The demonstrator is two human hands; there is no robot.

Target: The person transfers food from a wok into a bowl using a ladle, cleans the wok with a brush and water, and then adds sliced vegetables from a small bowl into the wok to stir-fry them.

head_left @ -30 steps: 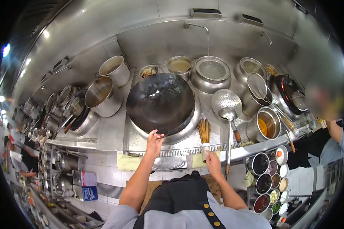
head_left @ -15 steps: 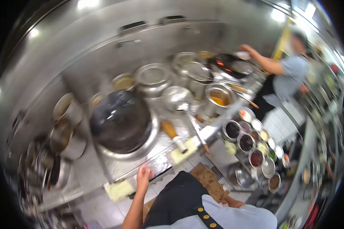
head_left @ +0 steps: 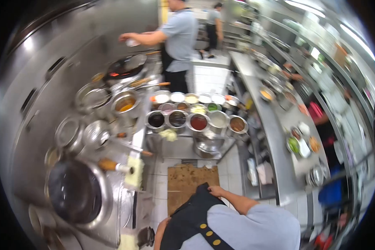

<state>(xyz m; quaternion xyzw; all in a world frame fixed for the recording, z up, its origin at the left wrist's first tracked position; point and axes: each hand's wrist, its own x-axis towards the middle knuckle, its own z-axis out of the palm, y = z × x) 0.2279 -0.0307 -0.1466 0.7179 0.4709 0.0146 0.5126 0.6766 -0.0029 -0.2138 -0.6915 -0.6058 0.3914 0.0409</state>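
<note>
My right hand rests against the top of my black apron, fingers curled, holding nothing that I can see. My left hand is down at my side beside the apron, mostly hidden; only a bit of wrist and palm shows near the stove front. The black wok sits on its burner at the lower left, away from both hands. A bamboo brush lies on the stove ledge next to a yellow cloth.
A rack of seasoning bowls stands ahead, with a ladle and pots on the stove at left. A cardboard mat lies on the tiled floor. A steel counter runs on the right. A person in grey cooks at a far wok.
My view has swung right, from the stove to the aisle. My left hand left the wok rim and dropped to my side. My right hand let go of the brush and came to my apron.
</note>
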